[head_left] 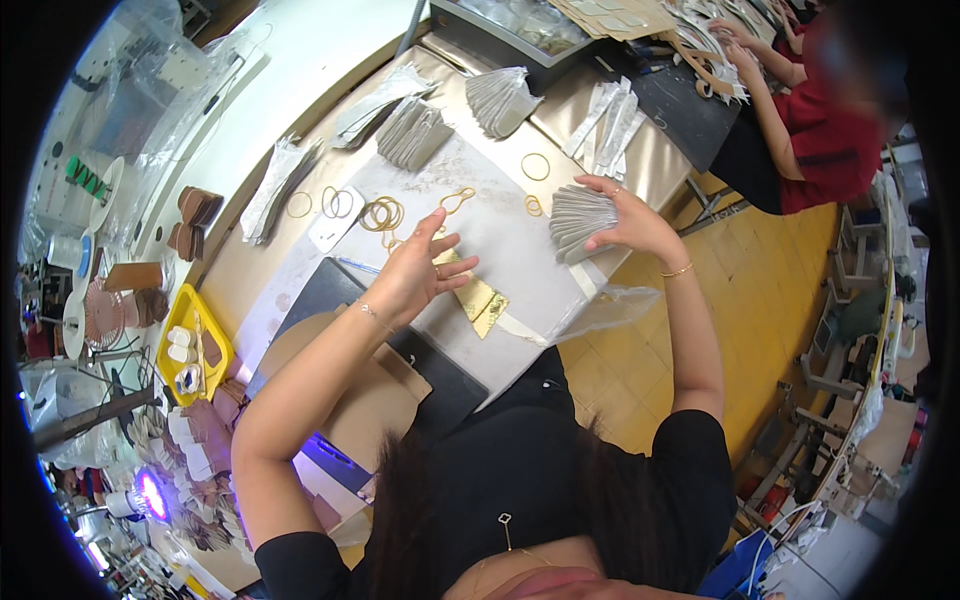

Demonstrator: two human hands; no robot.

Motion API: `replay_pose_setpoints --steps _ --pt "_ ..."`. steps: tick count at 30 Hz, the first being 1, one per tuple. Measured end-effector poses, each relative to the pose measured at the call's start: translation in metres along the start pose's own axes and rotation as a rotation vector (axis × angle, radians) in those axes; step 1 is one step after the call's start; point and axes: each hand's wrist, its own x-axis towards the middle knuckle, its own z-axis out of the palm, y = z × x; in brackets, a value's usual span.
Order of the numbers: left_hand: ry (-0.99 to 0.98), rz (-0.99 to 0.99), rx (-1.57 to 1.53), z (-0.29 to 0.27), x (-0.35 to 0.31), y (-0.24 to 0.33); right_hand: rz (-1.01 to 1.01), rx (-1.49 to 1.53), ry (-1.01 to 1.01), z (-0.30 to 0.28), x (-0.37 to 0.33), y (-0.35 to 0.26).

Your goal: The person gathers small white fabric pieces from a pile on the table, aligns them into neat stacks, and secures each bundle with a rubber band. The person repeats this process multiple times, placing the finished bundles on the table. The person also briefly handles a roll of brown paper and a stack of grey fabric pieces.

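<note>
- Pinched between the fingers and thumb of the right hand [637, 227], right of centre in the frame: a fanned stack of grey strips [580, 224], at the right side of the pale grey sheet [505, 185].
- Spread apart and gripping nothing visible, near the centre of the frame: fingers of the left hand [406, 277], beside the gold-coloured pieces [487, 309], index fingertip near a twisted rubber band [457, 201].
- Lying loose, left of centre: a cluster of rubber bands [382, 214], close to the left hand.
- Set out toward the top centre: a second fanned stack [500, 103] and, left of it, a pleated grey stack [412, 134].
- Hard to tell: contact between held stack and sheet.
- For sound handling, keep even pressure across the whole stack, thumb opposite fingers, to stop inner strips sliding out.
- Square up loose edges with the free left hand; avoid squeezing hard enough to crease.
</note>
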Motion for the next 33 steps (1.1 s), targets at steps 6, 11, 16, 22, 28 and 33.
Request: replay_pose_setpoints --steps 6,11,16,22,28,33 --pt "0.008 0.137 0.345 0.009 -0.012 0.003 0.058 -0.02 0.037 0.006 -0.004 -0.005" --pt "-0.047 0.517 1.019 0.032 -0.019 0.008 0.037 0.113 -0.019 -0.001 -0.002 -0.037" --pt "-0.168 0.447 0.98 0.049 0.003 0.021 -0.272 0.137 -0.213 0.009 0.0 -0.098" --pt "-0.441 -0.152 0.256 0.027 0.0 0.016 -0.169 0.152 -0.185 0.012 0.003 -0.127" --pt "-0.396 -0.085 -0.008 0.013 -0.027 0.019 -0.19 0.262 0.239 0.056 0.0 -0.117" --pt "-0.238 0.1 0.036 0.015 -0.033 0.027 -0.024 0.472 0.475 0.089 0.001 -0.116"
